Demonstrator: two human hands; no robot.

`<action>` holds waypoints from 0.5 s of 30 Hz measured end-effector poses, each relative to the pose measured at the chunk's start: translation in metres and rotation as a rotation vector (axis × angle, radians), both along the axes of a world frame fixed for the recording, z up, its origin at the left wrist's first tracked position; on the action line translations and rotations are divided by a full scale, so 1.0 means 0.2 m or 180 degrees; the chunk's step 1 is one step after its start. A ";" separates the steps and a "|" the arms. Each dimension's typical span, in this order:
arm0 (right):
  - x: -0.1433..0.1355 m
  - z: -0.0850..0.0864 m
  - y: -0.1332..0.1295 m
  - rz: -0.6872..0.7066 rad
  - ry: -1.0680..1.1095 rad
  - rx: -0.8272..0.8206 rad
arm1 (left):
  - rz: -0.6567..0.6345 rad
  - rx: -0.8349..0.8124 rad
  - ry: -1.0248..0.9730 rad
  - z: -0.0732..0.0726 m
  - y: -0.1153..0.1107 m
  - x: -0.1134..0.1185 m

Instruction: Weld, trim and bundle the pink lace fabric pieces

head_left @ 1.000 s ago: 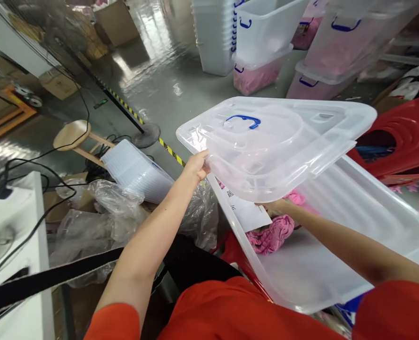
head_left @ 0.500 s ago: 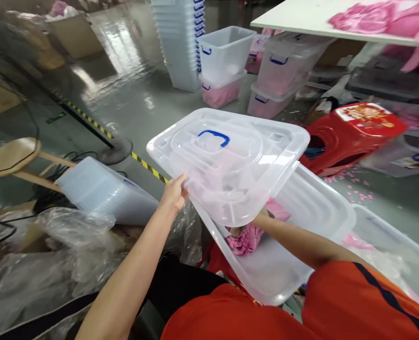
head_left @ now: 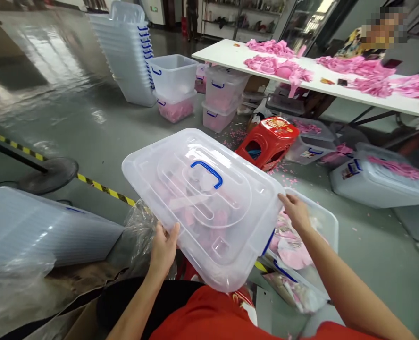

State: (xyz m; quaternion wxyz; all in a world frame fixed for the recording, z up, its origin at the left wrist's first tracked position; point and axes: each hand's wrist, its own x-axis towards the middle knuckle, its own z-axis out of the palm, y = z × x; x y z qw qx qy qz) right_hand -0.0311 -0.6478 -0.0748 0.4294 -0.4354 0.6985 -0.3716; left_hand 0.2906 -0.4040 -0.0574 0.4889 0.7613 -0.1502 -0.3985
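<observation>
A clear plastic lid [head_left: 209, 203] with a blue handle [head_left: 207, 172] lies over a storage box in front of me. Pink pieces show blurrily through it, and most of the box is hidden underneath. My left hand [head_left: 165, 248] grips the lid's near left edge, thumb on top. At the right edge, my right hand [head_left: 295, 210] has its fingers closed on the rim. Just beyond that hand, another clear box [head_left: 331, 224] holds pink and white pieces [head_left: 290, 248].
Nested clear boxes [head_left: 129, 61] and filled ones [head_left: 176, 106] stand ahead. A red stool [head_left: 266, 141] is on the floor. Pink fabric [head_left: 280, 66] lies on a white table [head_left: 227, 52], with a person [head_left: 358, 42] behind. More nested boxes [head_left: 46, 226] lie left, near plastic wrap [head_left: 14, 288].
My right hand has come out of the box onto the lid's right edge. The lid, raised and tilted before, now covers the box. My view has swung right.
</observation>
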 end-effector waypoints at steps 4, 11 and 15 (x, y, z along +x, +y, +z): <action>-0.02 -0.01 0.02 0.0313 0.0827 0.0023 | -0.0619 0.0591 -0.0820 -0.02 0.07 0.01; 0.07 -0.07 -0.19 0.0803 0.1145 0.0509 | 0.0325 -0.0009 0.0470 -0.03 -0.01 0.11; 0.08 -0.04 -0.22 0.0963 0.1062 0.0303 | 0.0539 -0.0179 0.0837 -0.04 -0.06 0.17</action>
